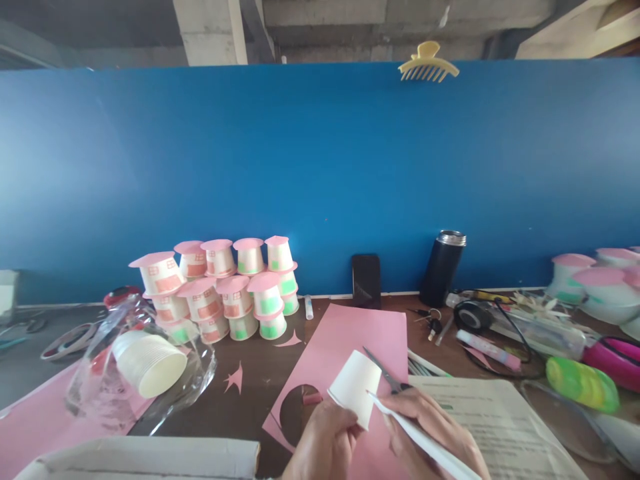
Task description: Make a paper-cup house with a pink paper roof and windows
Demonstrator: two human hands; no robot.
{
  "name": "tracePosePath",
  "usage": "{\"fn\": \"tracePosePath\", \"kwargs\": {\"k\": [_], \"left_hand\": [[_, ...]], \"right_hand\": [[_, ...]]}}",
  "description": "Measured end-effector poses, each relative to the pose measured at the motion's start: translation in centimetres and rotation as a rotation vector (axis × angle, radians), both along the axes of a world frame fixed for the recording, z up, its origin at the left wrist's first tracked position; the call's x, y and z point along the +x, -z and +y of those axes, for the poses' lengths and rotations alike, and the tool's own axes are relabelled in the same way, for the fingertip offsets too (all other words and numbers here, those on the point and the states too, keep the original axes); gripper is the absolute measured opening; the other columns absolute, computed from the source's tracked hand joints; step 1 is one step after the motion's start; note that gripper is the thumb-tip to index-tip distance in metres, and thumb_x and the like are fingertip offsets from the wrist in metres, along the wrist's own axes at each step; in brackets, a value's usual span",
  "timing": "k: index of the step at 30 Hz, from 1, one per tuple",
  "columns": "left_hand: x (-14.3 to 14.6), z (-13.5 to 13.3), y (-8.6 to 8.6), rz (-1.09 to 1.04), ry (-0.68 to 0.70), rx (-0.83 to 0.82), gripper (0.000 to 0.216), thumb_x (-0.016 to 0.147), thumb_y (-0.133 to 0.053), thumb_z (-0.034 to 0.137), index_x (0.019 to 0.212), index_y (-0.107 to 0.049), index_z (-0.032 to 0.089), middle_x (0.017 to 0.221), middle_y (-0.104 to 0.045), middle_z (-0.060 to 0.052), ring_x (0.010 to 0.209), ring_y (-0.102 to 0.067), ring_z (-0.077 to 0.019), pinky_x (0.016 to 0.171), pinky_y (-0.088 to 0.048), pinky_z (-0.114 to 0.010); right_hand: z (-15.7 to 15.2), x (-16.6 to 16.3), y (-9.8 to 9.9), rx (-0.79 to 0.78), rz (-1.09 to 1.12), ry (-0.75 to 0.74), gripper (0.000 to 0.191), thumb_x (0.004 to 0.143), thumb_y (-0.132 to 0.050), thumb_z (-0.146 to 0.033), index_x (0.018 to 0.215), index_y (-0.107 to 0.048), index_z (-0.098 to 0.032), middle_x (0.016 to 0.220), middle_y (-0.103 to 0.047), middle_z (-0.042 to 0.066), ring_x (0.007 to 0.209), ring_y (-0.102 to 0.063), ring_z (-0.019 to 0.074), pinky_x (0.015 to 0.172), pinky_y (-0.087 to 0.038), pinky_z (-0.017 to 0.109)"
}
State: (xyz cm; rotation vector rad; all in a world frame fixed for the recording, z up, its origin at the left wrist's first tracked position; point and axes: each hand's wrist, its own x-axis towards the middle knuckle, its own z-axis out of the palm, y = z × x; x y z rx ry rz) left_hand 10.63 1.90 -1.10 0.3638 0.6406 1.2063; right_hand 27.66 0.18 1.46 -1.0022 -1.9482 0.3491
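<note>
My left hand (325, 437) grips a plain white paper cup (356, 383) near its rim, tilted and with its base up. In my right hand (430, 420) is a slim white pen (417, 437), its tip at the cup's side; whether it touches cannot be told. No drawing shows on the side of the cup facing me. Beneath both hands lies a pink paper sheet (367, 327) with a round hole cut in it. Scissors (387, 373) rest on the sheet behind the cup, partly hidden by my right hand.
Stacked decorated cups (235, 293) with pink paper discs stand at the left back. Nested white cups (150, 367) lie in clear plastic. A phone (366, 280) and black bottle (443, 270) stand by the blue partition (320, 167). Printed paper (495, 420) and clutter lie right.
</note>
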Motion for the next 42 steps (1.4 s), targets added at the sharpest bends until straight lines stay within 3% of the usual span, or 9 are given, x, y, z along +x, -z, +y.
{"fn": "tracePosePath", "kwargs": {"k": [5, 9, 14, 21, 29, 42], "left_hand": [[0.3, -0.2, -0.8, 0.009, 0.03, 0.077, 0.017, 0.057, -0.068, 0.015, 0.073, -0.068, 0.017, 0.077, -0.069, -0.006, 0.104, -0.059, -0.0304, 0.097, -0.037, -0.038], [0.3, -0.4, -2.0, 0.073, 0.111, 0.162, 0.012, 0.058, -0.064, 0.015, 0.068, -0.07, 0.015, 0.075, -0.07, -0.009, 0.102, -0.061, -0.0314, 0.098, -0.036, -0.038], [0.4, -0.6, -2.7, 0.097, 0.105, 0.164, 0.016, 0.058, -0.064, 0.014, 0.072, -0.071, 0.015, 0.078, -0.071, -0.01, 0.101, -0.061, -0.0312, 0.097, -0.037, -0.039], [0.3, -0.4, -2.5, 0.096, 0.142, 0.179, 0.013, 0.057, -0.064, 0.014, 0.068, -0.071, 0.016, 0.076, -0.072, -0.009, 0.1, -0.062, -0.0319, 0.099, -0.035, -0.04], [0.5, -0.6, -2.4, 0.083, 0.122, 0.167, 0.021, 0.059, -0.068, 0.015, 0.078, -0.076, 0.012, 0.077, -0.073, -0.01, 0.098, -0.064, -0.0335, 0.099, -0.037, -0.042], [0.6, -0.5, -1.2, 0.106, 0.123, 0.195, 0.043, 0.062, -0.086, 0.034, 0.097, -0.077, 0.012, 0.083, -0.075, -0.012, 0.101, -0.065, -0.0374, 0.102, -0.035, -0.048]], "right_hand": [[-0.1, 0.1, 0.1, -0.011, 0.015, 0.004, 0.022, 0.091, -0.059, -0.017, 0.111, -0.062, -0.023, 0.093, -0.07, 0.007, 0.071, -0.071, 0.015, 0.063, -0.056, 0.02], [-0.2, -0.6, 0.1, -0.005, 0.074, 0.027, 0.016, 0.092, -0.058, -0.019, 0.106, -0.063, -0.025, 0.084, -0.068, 0.003, 0.063, -0.068, 0.0135, 0.06, -0.055, 0.021], [-0.3, -1.1, 0.2, -0.018, 0.139, 0.051, 0.014, 0.092, -0.059, -0.022, 0.105, -0.065, -0.025, 0.079, -0.066, 0.002, 0.055, -0.063, 0.012, 0.056, -0.053, 0.02], [-0.3, -1.2, 0.5, -0.018, 0.162, 0.067, 0.013, 0.092, -0.059, -0.022, 0.103, -0.066, -0.026, 0.074, -0.062, -0.001, 0.051, -0.059, 0.0112, 0.054, -0.052, 0.021], [-0.3, -1.4, 0.1, 0.013, 0.182, 0.057, 0.014, 0.091, -0.06, -0.023, 0.103, -0.066, -0.026, 0.075, -0.066, 0.001, 0.056, -0.064, 0.0117, 0.054, -0.052, 0.019], [-0.1, -1.7, 0.5, 0.027, 0.23, 0.112, 0.014, 0.09, -0.061, -0.031, 0.1, -0.067, -0.023, 0.068, -0.061, 0.0, 0.054, -0.063, 0.0132, 0.051, -0.052, 0.02]]}}
